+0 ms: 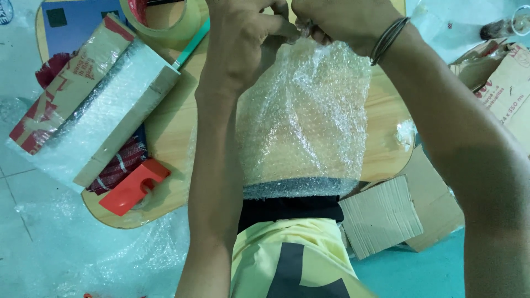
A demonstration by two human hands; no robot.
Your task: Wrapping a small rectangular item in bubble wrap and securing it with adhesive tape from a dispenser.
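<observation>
A bundle wrapped in clear bubble wrap (303,121) lies on a low wooden table (171,127) in front of me, its near end showing a dark band. My left hand (243,38) and my right hand (337,19) both pinch the far top edge of the bubble wrap, fingers closed on it, close together. Dark bangles circle my right wrist. What is inside the wrap is hidden.
A cardboard box with bubble wrap (94,105) lies at the table's left over chequered cloth. A red tape dispenser (135,187) sits at the near left edge, a roll of tape (165,19) at the far side. Corrugated cardboard pieces (386,215) lie at the right on the floor.
</observation>
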